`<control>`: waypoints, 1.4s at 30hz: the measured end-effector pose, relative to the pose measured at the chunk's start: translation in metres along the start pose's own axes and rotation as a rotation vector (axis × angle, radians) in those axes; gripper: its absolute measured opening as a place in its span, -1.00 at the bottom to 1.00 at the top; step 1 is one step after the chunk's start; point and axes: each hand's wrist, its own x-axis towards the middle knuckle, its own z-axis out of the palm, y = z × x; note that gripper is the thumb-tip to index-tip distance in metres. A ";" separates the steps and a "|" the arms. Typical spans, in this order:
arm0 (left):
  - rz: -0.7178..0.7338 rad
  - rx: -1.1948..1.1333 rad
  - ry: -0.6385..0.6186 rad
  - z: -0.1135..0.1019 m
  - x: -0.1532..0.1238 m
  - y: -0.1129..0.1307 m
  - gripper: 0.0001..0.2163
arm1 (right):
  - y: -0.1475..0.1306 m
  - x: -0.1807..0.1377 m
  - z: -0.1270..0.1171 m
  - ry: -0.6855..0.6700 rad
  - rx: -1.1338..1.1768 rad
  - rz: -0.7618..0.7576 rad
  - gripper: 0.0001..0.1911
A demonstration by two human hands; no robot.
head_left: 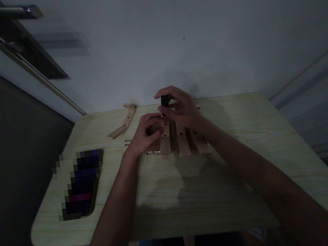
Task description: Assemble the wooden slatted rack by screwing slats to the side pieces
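Observation:
My right hand point(181, 106) is closed round the black handle point(165, 100) of a screwdriver held upright, its lower end over the leftmost wooden strip point(165, 145). My left hand point(148, 132) is curled at that strip's left edge, thumb and fingers closed on it. Beside it lie two similar strips, a middle one point(182, 140) and a right one point(201, 144), each with a dark hole. All three rest across a darker brown wooden board point(173, 138) on the table. The screwdriver's tip is too dim to make out.
A curved wooden piece with holes point(125, 122) lies at the back left. Small metal screws point(128, 142) are left of my left hand. A phone point(83, 183), partly pixelated, lies on the pale table point(254, 200). Behind stands a white door point(215, 30) with a metal handle point(26, 12).

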 end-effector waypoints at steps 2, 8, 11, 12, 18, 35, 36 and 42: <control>0.010 -0.005 -0.004 -0.001 0.001 0.001 -0.77 | -0.002 0.000 0.000 0.000 0.021 -0.038 -0.79; -0.015 0.013 -0.025 -0.002 0.001 0.002 -0.77 | -0.004 -0.002 -0.003 -0.101 0.179 0.000 -0.70; -0.010 0.011 -0.018 -0.001 0.000 0.000 -0.77 | -0.003 -0.002 -0.004 -0.129 0.141 0.029 -0.65; -0.006 0.010 -0.011 0.000 -0.001 -0.001 -0.77 | -0.003 -0.002 -0.003 -0.131 0.124 0.038 -0.65; -0.005 0.013 -0.007 0.000 -0.001 -0.002 -0.78 | 0.003 -0.002 0.003 -0.007 0.023 0.040 -0.66; 0.002 -0.010 -0.010 -0.001 0.001 0.002 -0.78 | -0.004 -0.004 -0.001 -0.046 -0.016 0.068 -0.67; -0.001 -0.008 -0.014 -0.001 0.001 0.003 -0.79 | -0.004 -0.005 -0.001 -0.050 0.007 0.080 -0.65; -0.012 -0.010 -0.017 -0.001 0.001 0.002 -0.78 | -0.002 -0.003 -0.002 -0.082 0.112 0.066 -0.71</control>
